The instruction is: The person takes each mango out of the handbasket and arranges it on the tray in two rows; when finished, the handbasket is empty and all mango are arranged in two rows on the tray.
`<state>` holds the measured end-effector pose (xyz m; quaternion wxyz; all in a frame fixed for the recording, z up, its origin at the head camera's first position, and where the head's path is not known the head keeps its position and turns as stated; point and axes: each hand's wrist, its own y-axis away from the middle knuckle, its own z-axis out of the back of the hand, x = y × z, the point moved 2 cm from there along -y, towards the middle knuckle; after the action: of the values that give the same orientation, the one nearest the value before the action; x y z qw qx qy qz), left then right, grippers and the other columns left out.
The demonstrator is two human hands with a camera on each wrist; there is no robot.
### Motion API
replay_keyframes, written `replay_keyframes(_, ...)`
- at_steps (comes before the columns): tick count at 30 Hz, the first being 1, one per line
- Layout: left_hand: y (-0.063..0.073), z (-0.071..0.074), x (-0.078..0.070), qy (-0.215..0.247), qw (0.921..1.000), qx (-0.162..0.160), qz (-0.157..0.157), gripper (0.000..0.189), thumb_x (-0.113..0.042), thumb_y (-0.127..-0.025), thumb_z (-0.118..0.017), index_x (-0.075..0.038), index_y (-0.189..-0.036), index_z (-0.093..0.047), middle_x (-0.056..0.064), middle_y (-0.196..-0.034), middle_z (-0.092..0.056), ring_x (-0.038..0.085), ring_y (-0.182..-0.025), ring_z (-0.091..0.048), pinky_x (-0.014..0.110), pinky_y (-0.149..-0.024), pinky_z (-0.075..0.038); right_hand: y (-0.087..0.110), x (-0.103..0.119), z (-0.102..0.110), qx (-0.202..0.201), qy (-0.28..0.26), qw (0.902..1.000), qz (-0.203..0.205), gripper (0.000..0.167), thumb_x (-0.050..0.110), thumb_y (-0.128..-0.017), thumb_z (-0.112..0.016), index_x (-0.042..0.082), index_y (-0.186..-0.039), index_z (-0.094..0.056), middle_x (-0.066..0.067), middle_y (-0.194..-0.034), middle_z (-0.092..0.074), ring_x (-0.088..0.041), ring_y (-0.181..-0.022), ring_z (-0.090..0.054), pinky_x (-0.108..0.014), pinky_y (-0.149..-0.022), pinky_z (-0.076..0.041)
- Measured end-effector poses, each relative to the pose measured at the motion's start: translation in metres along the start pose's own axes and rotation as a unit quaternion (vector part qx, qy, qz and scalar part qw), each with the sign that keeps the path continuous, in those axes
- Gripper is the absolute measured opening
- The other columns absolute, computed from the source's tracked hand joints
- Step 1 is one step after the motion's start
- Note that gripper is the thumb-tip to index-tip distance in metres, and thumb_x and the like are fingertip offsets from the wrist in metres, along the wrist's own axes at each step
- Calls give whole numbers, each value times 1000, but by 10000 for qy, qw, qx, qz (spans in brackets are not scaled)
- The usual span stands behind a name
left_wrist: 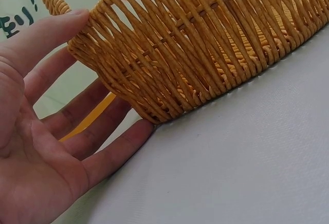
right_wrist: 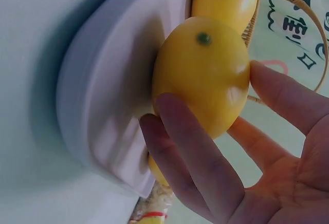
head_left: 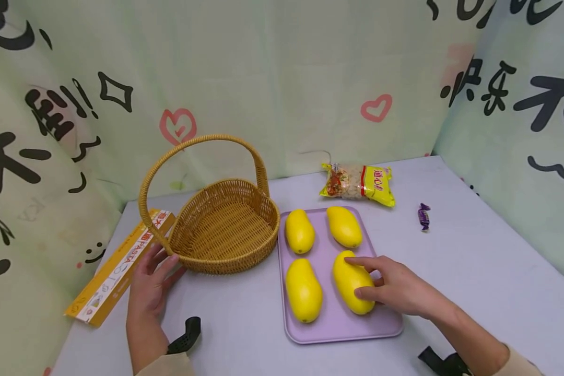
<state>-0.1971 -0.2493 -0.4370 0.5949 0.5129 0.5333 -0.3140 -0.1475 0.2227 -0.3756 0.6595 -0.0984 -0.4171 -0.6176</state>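
A round wicker basket [head_left: 223, 263] with a tall arched handle stands left of the middle. My left hand [head_left: 151, 284] is at its left side. In the left wrist view the thumb touches the basket's upper edge, while the loosely extended fingers [left_wrist: 110, 154] rest along its woven side down to the base. On the purple tray [head_left: 343, 331] lie several smooth yellow mangoes. My right hand [head_left: 395, 284] holds the near right mango [head_left: 350, 284] between thumb and fingers. In the right wrist view that mango [right_wrist: 200, 70] shows a green spot on its end.
A long orange pasta box [head_left: 108, 282] lies left of the basket, partly behind it. Behind the tray lies a yellow bag of dry food [head_left: 357, 184], and a purple wrapped candy [head_left: 423, 217] is farther right. Printed curtains [head_left: 282, 78] enclose the white table [head_left: 235, 324].
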Motion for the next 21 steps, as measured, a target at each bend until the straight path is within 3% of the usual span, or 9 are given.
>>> replay_keyframes(5,1,-1,0,6,10000,-31,-23,69,-23,-96,-75,-31,-157,-44,-5,-152,-43,11,-130,-50,22,-91,-60,1,-4,2,-76,199,9997,-106,71,39,-88,-81,26,-152,-53,-18,-136,-56,-21,-89,-58,-32,-72,-50)
replay_keyframes(17,3,1,-6,-149,9999,49,-57,69,-23,-97,-74,-31,-159,-42,-7,-148,-45,10,-129,-50,24,-94,-59,4,-1,8,-166,263,9994,181,69,39,-89,-80,21,-150,-54,-23,-138,-57,-22,-86,-56,-32,-68,-50)
replay_keyframes(21,7,0,-12,-664,9978,9,44,74,-30,-95,-76,-34,-159,-40,-2,-154,-44,13,-131,-50,22,-94,-58,6,-1,10,-182,429,9987,201,71,41,-90,-78,18,-152,-52,-25,-138,-57,-23,-91,-59,-34,-69,-52)
